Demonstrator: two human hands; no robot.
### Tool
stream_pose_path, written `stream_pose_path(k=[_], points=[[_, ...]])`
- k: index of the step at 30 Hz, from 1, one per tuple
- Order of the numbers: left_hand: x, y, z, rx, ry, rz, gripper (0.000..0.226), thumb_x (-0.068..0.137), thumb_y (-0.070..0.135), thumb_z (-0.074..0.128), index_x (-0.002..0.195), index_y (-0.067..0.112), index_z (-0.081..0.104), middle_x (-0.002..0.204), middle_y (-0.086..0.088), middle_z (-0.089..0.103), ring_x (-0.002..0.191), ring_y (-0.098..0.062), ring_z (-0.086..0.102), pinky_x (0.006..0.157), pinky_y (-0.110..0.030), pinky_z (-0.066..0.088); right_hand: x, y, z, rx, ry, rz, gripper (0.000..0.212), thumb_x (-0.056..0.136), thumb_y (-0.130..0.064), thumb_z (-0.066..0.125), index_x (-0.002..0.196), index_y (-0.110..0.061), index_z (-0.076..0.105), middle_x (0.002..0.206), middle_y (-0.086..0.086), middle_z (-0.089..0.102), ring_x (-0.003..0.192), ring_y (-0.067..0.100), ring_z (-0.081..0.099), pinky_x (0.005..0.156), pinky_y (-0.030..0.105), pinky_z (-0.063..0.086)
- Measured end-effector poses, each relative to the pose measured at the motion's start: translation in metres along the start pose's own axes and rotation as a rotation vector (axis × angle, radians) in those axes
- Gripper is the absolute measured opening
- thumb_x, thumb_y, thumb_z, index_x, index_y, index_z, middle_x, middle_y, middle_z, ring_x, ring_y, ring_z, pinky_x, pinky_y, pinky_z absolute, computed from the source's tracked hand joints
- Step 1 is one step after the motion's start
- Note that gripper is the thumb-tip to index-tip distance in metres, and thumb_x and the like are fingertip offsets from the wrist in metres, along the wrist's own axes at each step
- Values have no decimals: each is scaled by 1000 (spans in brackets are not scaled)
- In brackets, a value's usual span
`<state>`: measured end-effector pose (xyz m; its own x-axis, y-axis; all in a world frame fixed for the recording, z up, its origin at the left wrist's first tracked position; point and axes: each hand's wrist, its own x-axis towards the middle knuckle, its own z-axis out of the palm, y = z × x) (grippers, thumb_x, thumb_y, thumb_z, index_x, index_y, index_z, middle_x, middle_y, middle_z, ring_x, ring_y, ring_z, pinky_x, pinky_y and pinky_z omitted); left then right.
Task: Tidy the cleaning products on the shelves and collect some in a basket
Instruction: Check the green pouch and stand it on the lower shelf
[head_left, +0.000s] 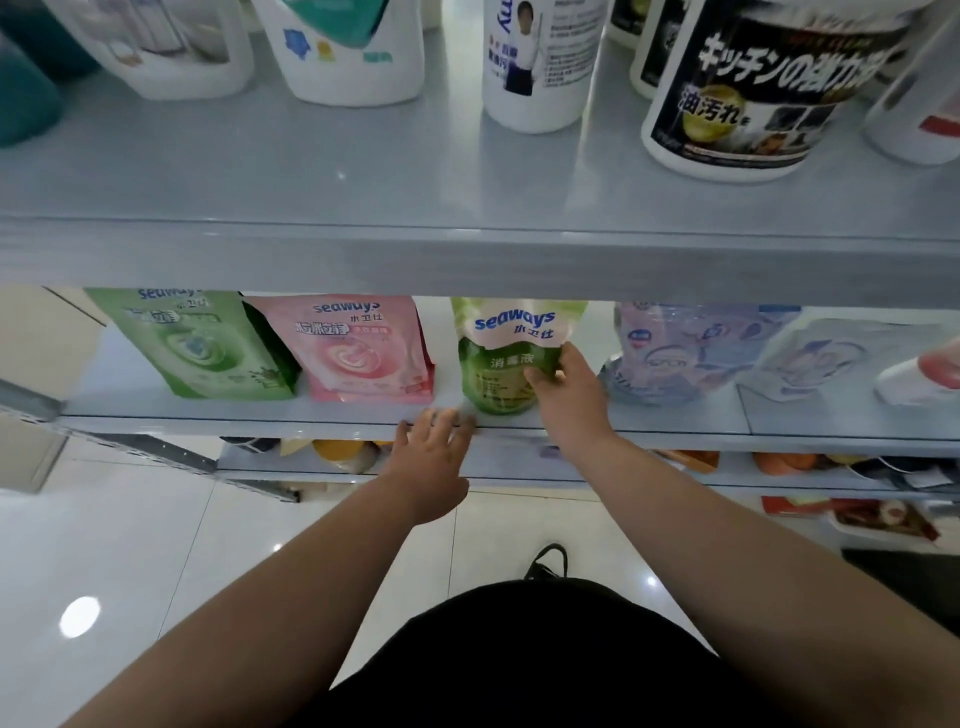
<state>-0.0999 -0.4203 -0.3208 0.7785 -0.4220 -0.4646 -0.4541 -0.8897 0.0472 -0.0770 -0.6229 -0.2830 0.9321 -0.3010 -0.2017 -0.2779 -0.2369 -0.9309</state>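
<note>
1. Forearms stretch forward from a dark-clothed torso, nearest the lens, toward the middle shelf (208, 410), where the task's products stand in a row.
2. Biggest risk: the green pouch (496, 364), soft and probably liquid-filled, stands near the shelf's front lip. The right hand (563, 387) grips it on one side only, thumb across the front. Lifted that way it may sag, twist and slip to the tiled floor.
3. Next risk: dragging it sideways could knock over the pink pouch (363, 348) on its left or the clear blue pouches (675, 353) on its right, both near it.
4. Smaller risk: the left hand (434, 441) holds nothing, with its fingers spread at the shelf edge just below and to the left of the pouch. If it does not come under the base in time, nothing supports the weight.
5. Hidden, largest first: no basket is in view, so where collected items go cannot be told.
6. Front edge of the upper shelf (363, 171) cuts off the tops of every pouch; caps and spouts are unseen.
7. Lower shelves show only indistinct orange and dark shapes.
8. Left fingertips are motion-blurred, so whether they touch the shelf is unclear.
</note>
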Motion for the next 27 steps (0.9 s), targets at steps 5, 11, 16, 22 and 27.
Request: stream_pose_path(k=[5, 11, 16, 22, 27], points=[[-2, 1, 1, 13, -10, 0, 88, 100, 47, 48, 164, 22, -8, 169, -7, -2, 157, -34, -6, 124, -60, 7, 8, -1, 3, 24, 15, 28, 25, 102, -19, 65, 114, -37, 52, 106, -24, 62, 109, 12, 59, 83, 20, 44], [-8, -1, 1, 9, -17, 9, 85, 101, 41, 47, 164, 23, -7, 171, -5, -6, 158, -33, -7, 126, -56, 6, 7, -1, 3, -73, -34, -5, 25, 103, -25, 61, 120, -37, 46, 119, -12, 60, 112, 14, 56, 79, 16, 40], [-21, 3, 2, -39, -31, 9, 80, 100, 29, 48, 164, 25, 0, 172, -5, -6, 158, -32, -5, 125, -56, 12, -13, 9, -5, -143, -91, 134, 59, 100, -54, 59, 149, -25, 42, 149, 6, 48, 134, 25, 50, 109, 48, 46], [-48, 11, 12, -40, -12, 59, 75, 98, 32, 49, 163, 22, 13, 166, -8, 24, 152, -31, 20, 122, -49, 24, -71, 31, -26, -536, -236, 41, 43, 99, -30, 62, 139, -19, 56, 134, 9, 61, 113, 25, 62, 87, 31, 54], [-69, 26, 19, -81, 21, 125, 65, 98, 30, 50, 158, 20, 27, 152, -8, 44, 138, -31, 42, 113, -44, 37, -129, 43, -48, -897, -341, -76, 43, 101, -30, 56, 142, -19, 54, 143, 6, 56, 134, 25, 48, 107, 39, 45]])
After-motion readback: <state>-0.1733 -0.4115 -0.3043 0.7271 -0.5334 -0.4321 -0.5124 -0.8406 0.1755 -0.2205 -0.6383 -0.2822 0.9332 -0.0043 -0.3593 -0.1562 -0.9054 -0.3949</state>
